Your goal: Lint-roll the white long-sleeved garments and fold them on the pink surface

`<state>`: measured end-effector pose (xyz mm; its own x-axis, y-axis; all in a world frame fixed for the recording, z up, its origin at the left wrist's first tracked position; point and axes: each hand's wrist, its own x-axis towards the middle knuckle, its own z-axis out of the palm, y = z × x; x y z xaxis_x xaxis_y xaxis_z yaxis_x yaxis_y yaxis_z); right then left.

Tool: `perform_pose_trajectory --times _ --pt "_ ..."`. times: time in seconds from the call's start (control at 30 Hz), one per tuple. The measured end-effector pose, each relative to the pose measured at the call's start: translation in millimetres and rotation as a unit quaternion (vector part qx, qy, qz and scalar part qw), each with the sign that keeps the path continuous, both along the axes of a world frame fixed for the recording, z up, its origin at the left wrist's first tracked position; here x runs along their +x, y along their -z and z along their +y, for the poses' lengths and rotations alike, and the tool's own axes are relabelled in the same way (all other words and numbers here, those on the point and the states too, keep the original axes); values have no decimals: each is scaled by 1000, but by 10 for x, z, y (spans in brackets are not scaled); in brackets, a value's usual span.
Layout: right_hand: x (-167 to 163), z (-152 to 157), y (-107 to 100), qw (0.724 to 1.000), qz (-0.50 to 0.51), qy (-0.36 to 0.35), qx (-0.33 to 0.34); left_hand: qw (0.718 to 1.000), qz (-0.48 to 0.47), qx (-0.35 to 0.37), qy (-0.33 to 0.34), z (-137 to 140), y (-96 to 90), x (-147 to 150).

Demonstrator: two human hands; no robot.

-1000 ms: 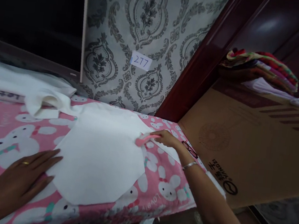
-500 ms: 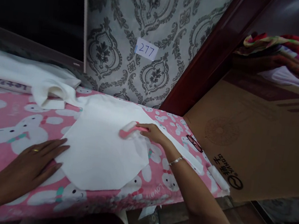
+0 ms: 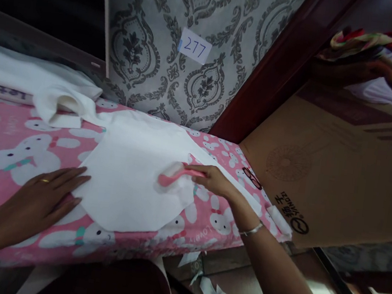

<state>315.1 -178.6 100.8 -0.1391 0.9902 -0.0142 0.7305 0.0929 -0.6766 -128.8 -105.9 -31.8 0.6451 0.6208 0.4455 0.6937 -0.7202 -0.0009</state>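
We have our right hand (image 3: 213, 180) closed around the pink plastic handle of a roller with a white cylindrical head (image 3: 178, 176), slightly blurred over the right part of a smooth white cloth garment (image 3: 124, 176). Our left hand (image 3: 43, 197) lies open, palm down, its fingertips at the garment's left edge. The garment lies spread on a pink rabbit-print cloth cover (image 3: 52, 153); near its right sleeve we see dark-rimmed glasses (image 3: 252, 178) and a short white cylindrical roll (image 3: 279, 221).
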Motion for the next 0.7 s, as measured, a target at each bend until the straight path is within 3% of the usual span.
perform_pose_trajectory --times 0.1,0.17,0.33,0.43,0.53,0.7 --pt "-190 14 166 1000 -12 -5 5 1000 8 -13 -2 -24 -26 13" --pt "-122 -152 188 1000 -31 -3 2 1000 9 -20 -4 -29 -27 20" --pt "365 -853 -57 995 -62 25 -73 1000 2 -12 -6 -16 -6 43" --pt "454 -1062 -235 991 -86 50 -92 1000 2 -8 -7 -11 -7 62" --pt "234 -906 -244 996 -60 64 -26 1000 1 -9 -10 -17 -28 77" --pt "-427 -321 128 998 2 36 48 1000 1 -22 -3 -44 -74 80"
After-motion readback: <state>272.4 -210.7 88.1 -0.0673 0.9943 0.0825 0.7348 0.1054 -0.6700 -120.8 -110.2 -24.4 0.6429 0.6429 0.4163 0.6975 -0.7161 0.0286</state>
